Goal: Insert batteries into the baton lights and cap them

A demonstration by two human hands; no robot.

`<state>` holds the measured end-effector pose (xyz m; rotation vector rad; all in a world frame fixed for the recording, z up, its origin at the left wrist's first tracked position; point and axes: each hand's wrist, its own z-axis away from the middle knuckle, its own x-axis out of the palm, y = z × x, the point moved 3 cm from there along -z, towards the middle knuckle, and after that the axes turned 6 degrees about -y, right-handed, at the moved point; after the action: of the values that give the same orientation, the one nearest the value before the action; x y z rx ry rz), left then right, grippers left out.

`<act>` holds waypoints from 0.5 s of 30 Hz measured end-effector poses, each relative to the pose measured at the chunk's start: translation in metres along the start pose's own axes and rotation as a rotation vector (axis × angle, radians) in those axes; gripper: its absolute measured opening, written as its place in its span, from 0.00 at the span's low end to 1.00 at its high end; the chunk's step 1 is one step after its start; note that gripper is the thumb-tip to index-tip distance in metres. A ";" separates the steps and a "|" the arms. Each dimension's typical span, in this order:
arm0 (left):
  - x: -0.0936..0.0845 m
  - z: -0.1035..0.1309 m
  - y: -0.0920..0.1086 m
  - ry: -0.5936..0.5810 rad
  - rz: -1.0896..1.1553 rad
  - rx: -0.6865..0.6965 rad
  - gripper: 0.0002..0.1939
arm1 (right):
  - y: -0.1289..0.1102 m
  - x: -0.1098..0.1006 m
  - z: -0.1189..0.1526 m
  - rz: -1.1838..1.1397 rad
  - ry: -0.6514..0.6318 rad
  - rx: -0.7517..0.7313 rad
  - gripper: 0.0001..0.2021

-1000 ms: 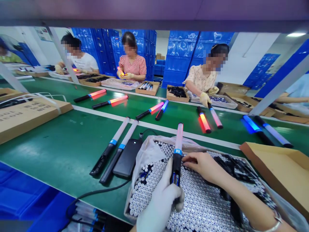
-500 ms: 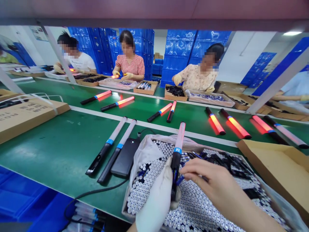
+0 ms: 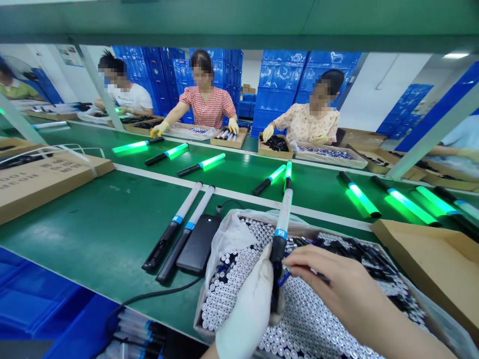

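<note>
Left hand: the left hand (image 3: 249,311), in a white glove, was clenched around the black handle of a long baton light with a white tube and a blue band (image 3: 281,230), holding it upright and tilted slightly right over the tray.
Right hand: the bare right hand (image 3: 329,284) was beside the handle, its fingertips pinched on a small blue-wrapped battery (image 3: 283,277) that touched the handle's side.
Held baton: it stood above the near edge of the conveyor table, unlit, its tip pointing toward the far side.
Tray: a shallow cardboard tray lined with clear plastic (image 3: 224,239) lay at the near edge of the green conveyor table (image 3: 93,224), packed with upright silver-topped batteries (image 3: 314,324) and, at its far right, a heap of small black parts (image 3: 359,252).
Left of the tray: a flat black power bank (image 3: 198,243) with a black cable, and just beside it two unlit batons (image 3: 179,229) lying side by side.
Far lane: past a white stripe, several batons glowing green (image 3: 361,199) lay on the belt.
Far edge: three seated people in gloves worked at cardboard boxes, with stacked blue plastic crates (image 3: 284,75) behind them.
Near right corner: an open brown cardboard box (image 3: 430,259).
</note>
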<state>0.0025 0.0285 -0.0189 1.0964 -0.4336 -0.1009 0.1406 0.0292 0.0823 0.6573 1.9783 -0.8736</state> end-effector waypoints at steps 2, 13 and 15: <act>0.001 0.000 0.001 -0.004 0.015 -0.012 0.39 | 0.003 0.006 0.000 -0.074 -0.056 0.032 0.10; -0.004 -0.008 -0.013 -0.009 0.057 0.009 0.44 | 0.020 0.047 0.008 -0.319 -0.100 0.384 0.11; -0.002 -0.006 -0.007 -0.042 0.036 0.027 0.43 | 0.020 0.049 0.009 -0.340 -0.033 0.437 0.10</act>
<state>0.0041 0.0311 -0.0283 1.1139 -0.4933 -0.0864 0.1353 0.0404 0.0301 0.5461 1.9117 -1.5415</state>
